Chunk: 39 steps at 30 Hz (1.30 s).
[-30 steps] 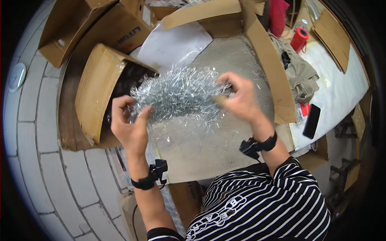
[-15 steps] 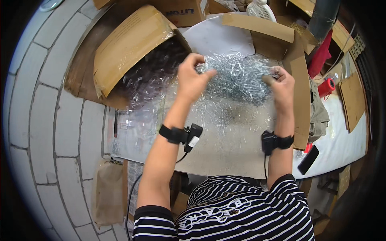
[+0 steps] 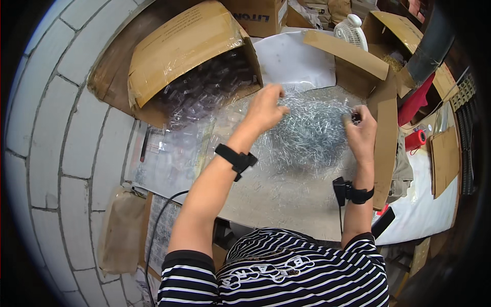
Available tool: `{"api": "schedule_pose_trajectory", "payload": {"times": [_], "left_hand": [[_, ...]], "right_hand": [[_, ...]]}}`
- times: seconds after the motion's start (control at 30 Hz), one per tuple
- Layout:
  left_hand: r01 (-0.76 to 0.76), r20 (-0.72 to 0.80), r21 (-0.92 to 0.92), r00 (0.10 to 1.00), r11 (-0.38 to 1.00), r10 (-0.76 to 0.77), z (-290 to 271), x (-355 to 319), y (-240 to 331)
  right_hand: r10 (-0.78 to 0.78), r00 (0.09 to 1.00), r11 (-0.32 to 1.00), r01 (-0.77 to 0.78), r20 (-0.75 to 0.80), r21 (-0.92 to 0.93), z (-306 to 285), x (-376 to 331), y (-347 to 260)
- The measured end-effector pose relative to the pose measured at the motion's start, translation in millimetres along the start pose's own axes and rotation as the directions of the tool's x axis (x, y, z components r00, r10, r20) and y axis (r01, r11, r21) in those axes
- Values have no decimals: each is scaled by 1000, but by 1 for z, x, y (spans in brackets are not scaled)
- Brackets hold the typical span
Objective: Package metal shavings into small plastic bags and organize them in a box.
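Observation:
A tangled clump of small, thin, silvery metal pieces, like pins or short wires, sits between my two hands over a cardboard work surface. My left hand is curled at the clump's upper left edge, thumb and fingers around its strands. At the upper right edge, my right hand has its fingers and thumb bent in on the strands; something dark shows at the fingertips. The clump's lower edge is blurred. Loose silvery pieces are scattered beneath and left of it. Black straps with small devices circle both wrists.
At the left, a tipped cardboard box spills many clear plastic pieces. A cardboard wall edges the surface on the right. Beyond it are a red cylindrical object and a black phone-like slab. A white fan stands behind.
The view has shifted, so the box and surface appear moved. Both hands and the clump sit lower in view, and the clump spreads farther toward me. Both hands stay at its edges.

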<state>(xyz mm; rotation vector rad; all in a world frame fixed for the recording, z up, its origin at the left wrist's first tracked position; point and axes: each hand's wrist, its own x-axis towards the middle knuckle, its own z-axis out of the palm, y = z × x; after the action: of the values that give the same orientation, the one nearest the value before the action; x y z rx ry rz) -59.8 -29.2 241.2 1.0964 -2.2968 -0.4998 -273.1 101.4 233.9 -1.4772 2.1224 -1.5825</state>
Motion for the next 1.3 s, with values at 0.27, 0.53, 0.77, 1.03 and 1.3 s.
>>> {"api": "schedule_pose_trajectory", "payload": {"times": [0.27, 0.53, 0.77, 1.03, 1.3], "left_hand": [[86, -230, -228, 963, 970, -139, 4, 9, -32], [96, -181, -246, 973, 965, -143, -23, -29, -82], [671, 68, -395, 703, 628, -708, -41, -196, -163], [776, 51, -547, 405, 313, -913, -94, -332, -175], [643, 106, -762, 238, 75, -966, -112, -393, -176]], "right_hand": [[-190, 981, 979, 192, -32, 71, 0, 53, -43], [-284, 958, 958, 285, 32, -40, 15, 129, -47], [-197, 980, 979, 198, 36, -38, 40, 156, 12], [-28, 996, 999, 25, -85, -38, 69, 161, 102], [125, 952, 992, -127, -278, 13, 56, 169, 178]]}}
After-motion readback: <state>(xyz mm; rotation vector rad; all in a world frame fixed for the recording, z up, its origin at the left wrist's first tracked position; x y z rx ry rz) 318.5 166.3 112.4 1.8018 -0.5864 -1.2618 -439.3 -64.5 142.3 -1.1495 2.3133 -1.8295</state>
